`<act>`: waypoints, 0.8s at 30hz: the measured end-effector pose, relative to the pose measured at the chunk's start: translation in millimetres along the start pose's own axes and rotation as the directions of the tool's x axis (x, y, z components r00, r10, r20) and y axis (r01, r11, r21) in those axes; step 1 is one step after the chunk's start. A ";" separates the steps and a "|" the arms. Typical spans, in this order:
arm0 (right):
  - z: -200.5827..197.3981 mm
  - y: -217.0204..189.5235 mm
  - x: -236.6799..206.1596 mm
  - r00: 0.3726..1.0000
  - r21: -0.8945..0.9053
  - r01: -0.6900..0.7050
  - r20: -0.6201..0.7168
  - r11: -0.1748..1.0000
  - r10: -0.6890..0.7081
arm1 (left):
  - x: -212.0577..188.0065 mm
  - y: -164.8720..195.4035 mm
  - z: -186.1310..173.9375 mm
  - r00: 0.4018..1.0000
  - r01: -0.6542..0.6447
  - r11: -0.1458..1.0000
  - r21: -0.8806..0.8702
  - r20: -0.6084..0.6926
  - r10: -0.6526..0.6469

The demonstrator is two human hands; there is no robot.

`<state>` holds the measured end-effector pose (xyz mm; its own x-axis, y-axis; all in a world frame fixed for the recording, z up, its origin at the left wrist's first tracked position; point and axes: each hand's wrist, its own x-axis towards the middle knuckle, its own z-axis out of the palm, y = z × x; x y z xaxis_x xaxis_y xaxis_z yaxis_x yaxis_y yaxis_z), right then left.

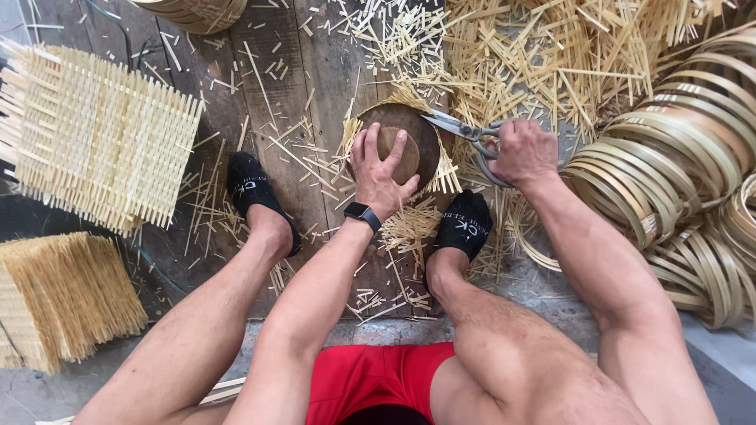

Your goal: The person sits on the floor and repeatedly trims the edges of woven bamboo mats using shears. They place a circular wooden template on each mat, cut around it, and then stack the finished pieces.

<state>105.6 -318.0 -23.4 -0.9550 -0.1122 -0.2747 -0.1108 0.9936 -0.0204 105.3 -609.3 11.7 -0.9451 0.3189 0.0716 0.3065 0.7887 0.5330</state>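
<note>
Pressing down on a round brown wooden mould (421, 145), the left hand (380, 167) spreads its fingers over a knob at its centre, palm flat on the smooth dome, which sits on the dark plank floor (315, 71) between the two black-socked feet. Pale woven bamboo fringes (445, 169) poke out around its rim. The right hand (524, 151) is clenched through the handles of steel scissors (461, 126), blades resting at the mould's upper edge. Coiled bamboo hoops (677, 149) lie stacked right; a flat woven mat (98, 138) lies left.
</note>
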 end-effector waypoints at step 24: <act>8.0 8.8 3.4 0.965 -0.062 0.094 -0.241 0.994 -0.106 | 1.8 27.6 -4.8 0.947 0.277 0.960 -0.039 -0.155 -0.280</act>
<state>103.5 -309.6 -32.3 -0.9758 -0.2164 -0.0313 -0.2169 0.9761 0.0136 111.5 -589.5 30.6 -0.9988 -0.0003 0.0493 0.0277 0.8252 0.5642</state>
